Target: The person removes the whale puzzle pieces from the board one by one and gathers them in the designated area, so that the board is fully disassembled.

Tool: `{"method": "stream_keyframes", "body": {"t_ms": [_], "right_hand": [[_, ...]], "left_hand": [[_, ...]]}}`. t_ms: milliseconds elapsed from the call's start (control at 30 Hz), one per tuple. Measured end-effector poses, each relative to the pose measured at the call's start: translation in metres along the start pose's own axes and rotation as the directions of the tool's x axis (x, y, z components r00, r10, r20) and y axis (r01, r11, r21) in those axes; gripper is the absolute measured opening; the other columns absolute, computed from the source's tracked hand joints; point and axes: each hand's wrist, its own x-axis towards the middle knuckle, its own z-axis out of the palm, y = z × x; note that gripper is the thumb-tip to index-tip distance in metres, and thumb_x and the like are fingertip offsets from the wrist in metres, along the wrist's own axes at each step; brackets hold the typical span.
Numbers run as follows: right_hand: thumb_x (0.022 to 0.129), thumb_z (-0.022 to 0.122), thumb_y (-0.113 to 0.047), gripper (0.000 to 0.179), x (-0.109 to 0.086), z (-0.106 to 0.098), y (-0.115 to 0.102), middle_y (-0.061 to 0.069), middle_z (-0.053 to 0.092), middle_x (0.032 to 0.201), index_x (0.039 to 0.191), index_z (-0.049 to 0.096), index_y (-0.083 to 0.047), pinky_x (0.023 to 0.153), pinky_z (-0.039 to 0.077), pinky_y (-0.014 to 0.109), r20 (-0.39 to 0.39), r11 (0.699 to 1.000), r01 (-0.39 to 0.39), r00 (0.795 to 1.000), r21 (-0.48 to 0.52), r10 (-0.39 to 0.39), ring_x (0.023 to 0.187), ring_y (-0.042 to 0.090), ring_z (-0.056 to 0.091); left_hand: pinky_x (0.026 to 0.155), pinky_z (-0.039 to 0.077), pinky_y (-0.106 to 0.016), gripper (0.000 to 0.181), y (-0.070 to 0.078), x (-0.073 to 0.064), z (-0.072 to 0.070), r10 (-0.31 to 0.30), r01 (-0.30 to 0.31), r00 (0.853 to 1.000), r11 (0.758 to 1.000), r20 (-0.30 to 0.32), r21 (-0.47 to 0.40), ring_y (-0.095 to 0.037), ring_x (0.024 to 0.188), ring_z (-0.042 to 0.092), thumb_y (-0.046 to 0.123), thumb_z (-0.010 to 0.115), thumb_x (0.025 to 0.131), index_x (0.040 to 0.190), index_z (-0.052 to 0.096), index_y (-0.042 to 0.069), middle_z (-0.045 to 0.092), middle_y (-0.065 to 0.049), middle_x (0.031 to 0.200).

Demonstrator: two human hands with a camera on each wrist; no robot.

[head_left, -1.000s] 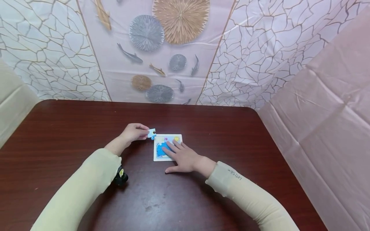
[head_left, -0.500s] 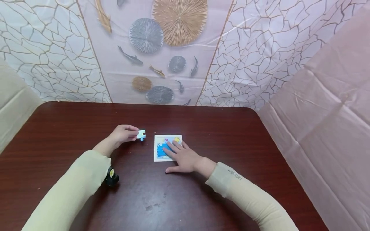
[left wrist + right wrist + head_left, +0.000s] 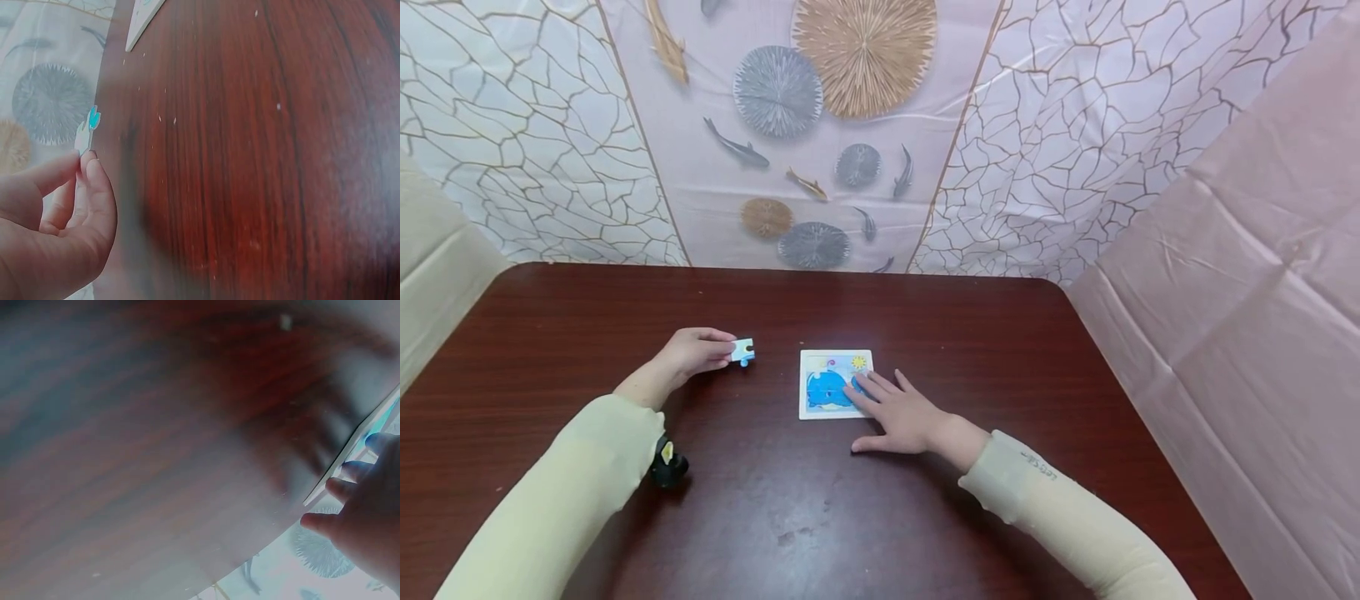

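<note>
1. Puzzle piece (image 3: 742,351), head view: pinched between thumb and fingers of left hand (image 3: 688,354), left of puzzle board (image 3: 802,396) and clearly apart from it. Pale blue and white, notched at right, with blue knob at bottom. Covered at left end by fingers. Can't make out height over table (image 3: 760,517).
2. Head view, right hand (image 3: 906,415): laid over right part of puzzle board with fingers straight and spread, gripping nothing, thumb off to near side over table. Hides lower right corner and part of blue whale (image 3: 825,389). Leaves yellow sun (image 3: 858,362) visible at upper right. Can't tell pressing from light resting.
3. Head view, edges: left sleeve (image 3: 561,492) and right sleeve (image 3: 1075,517) both cut off at bottom. Lettering (image 3: 1037,465) on right sleeve, too small to read. Black device (image 3: 667,467) by left cuff, partly hidden. Patterned cloth (image 3: 816,246) behind table, cut off at top.
4. Left wrist view: same pinch from side, nearly edge-on, print mostly out of sight except teal patch. Lower end hidden in fingertips. Just one corner of puzzle board in at top.
5. Right wrist view: badly blurred. Fingers extended across rim of puzzle board, cut off at right. Can't confirm contact. Pale spot (image 3: 285,322) near top, unidentifiable.
</note>
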Motion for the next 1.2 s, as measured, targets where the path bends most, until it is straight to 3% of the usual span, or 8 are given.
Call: {"method": "stream_keyframes", "body": {"t_ms": [333, 567, 733, 1000, 1200], "right_hand": [[0.086, 0.045, -0.067, 0.083, -0.014, 0.003, 0.004, 0.005, 0.012, 0.158, 0.151, 0.018, -0.022, 0.115, 0.013, 0.059, -0.021, 1.000, 0.018, 1.000, 0.007, -0.018, 0.146, 0.024, 0.013], [0.086, 0.045, -0.066, 0.083, -0.018, 0.005, 0.003, 0.006, 0.014, 0.158, 0.150, 0.020, -0.020, 0.115, 0.015, 0.057, -0.020, 0.999, 0.036, 0.999, 0.009, -0.036, 0.145, 0.023, 0.015], [0.086, 0.045, -0.066, 0.083, -0.018, 0.006, 0.004, 0.005, 0.013, 0.158, 0.150, 0.019, -0.020, 0.116, 0.016, 0.055, -0.022, 0.999, 0.037, 0.999, 0.010, -0.037, 0.145, 0.022, 0.015], [0.086, 0.044, -0.067, 0.083, -0.019, 0.008, 0.005, 0.005, 0.013, 0.158, 0.150, 0.019, -0.020, 0.116, 0.017, 0.053, -0.022, 0.999, 0.040, 0.999, 0.014, -0.040, 0.145, 0.022, 0.015], [0.086, 0.044, -0.067, 0.084, -0.019, 0.008, 0.005, 0.005, 0.012, 0.158, 0.150, 0.019, -0.020, 0.116, 0.017, 0.053, -0.023, 0.999, 0.041, 0.999, 0.002, -0.040, 0.146, 0.022, 0.014]], "left_hand": [[0.069, 0.055, -0.015, 0.045, -0.003, -0.001, -0.014, -0.011, 0.011, 1.000, 0.999, -0.020, 0.038, 0.001, 0.067, 0.059, 0.010, 0.056, 0.093, 0.130, 0.043, -0.012, 0.058, 0.009, 0.076], [0.070, 0.054, -0.015, 0.045, -0.004, -0.001, -0.019, -0.026, 0.033, 0.998, 0.992, -0.056, 0.123, 0.001, 0.068, 0.057, 0.011, 0.055, 0.094, 0.131, 0.043, -0.011, 0.058, 0.008, 0.080], [0.068, 0.055, -0.016, 0.041, -0.005, -0.001, -0.019, -0.022, 0.042, 0.995, 0.979, -0.102, 0.201, 0.000, 0.068, 0.056, 0.009, 0.056, 0.093, 0.127, 0.047, -0.012, 0.061, -0.002, 0.089], [0.064, 0.055, -0.017, 0.034, -0.009, 0.003, -0.018, 0.016, 0.046, 0.985, 0.936, -0.174, 0.349, -0.002, 0.064, 0.057, 0.007, 0.058, 0.090, 0.117, 0.056, -0.013, 0.062, -0.018, 0.096], [0.072, 0.057, -0.022, 0.035, -0.008, 0.000, -0.017, 0.029, 0.055, 0.979, 0.917, -0.202, 0.395, -0.015, 0.083, 0.062, 0.015, 0.054, 0.093, 0.118, 0.057, -0.010, 0.057, -0.029, 0.118]]}}
